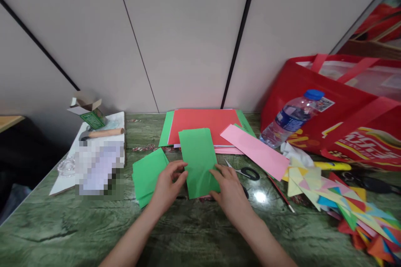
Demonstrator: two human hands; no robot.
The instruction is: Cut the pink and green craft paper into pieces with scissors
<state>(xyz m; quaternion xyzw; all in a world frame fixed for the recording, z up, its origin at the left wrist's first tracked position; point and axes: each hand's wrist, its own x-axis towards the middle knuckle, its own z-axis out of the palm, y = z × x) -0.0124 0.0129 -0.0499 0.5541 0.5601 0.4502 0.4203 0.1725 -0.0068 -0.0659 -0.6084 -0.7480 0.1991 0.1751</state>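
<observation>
A green rectangular sheet of paper (199, 158) lies upright in front of me, between both hands. My left hand (171, 183) is at its left edge, with the fingers bent and the thumb and forefinger a little apart. On the other side, my right hand (230, 187) has fingertips over the lower right edge of the sheet and the thumb near its bottom corner. Several smaller green paper pieces (148, 173) lie stacked left of the sheet, partly behind my left hand. Scissors (247, 173) lie beside my right hand, one handle loop partly hidden by it.
Red paper (206, 119) lies on other sheets by the wall. At right are a pink strip (255, 150), a pencil (280, 194), a water bottle (290, 119), a red bag (347, 112) and folded colored papers (354, 204). A hammer (103, 133) and small box (92, 117) are left.
</observation>
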